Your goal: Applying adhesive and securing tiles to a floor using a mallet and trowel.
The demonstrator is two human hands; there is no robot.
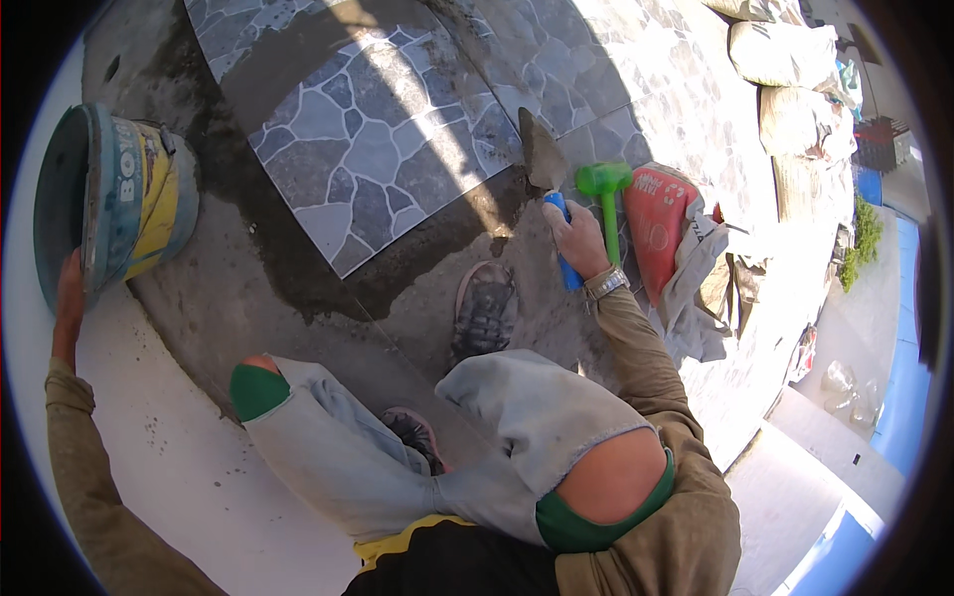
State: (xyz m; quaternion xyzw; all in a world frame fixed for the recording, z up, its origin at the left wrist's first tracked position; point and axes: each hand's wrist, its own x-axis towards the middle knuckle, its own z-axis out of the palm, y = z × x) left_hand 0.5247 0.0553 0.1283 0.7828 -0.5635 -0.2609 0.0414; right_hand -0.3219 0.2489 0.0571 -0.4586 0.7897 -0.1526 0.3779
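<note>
Plainly white lettering (126,187) on teal bucket (185,204)

Grey concrete floor (224,253) is partly covered by stone-patterned tiles (373,164); dark, damp-looking patches are seen around them. The left side is bounded by a white, speckled wall (184,437). Tiles are crossed by sunlight (442,139). Green foliage (863,243) is noted at far right.

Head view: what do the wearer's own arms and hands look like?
Both sleeves are long and olive-brown; the left cuff looks folded back. The left hand and right hand are ungloved. A silver-toned wristwatch circles the right wrist.
</note>
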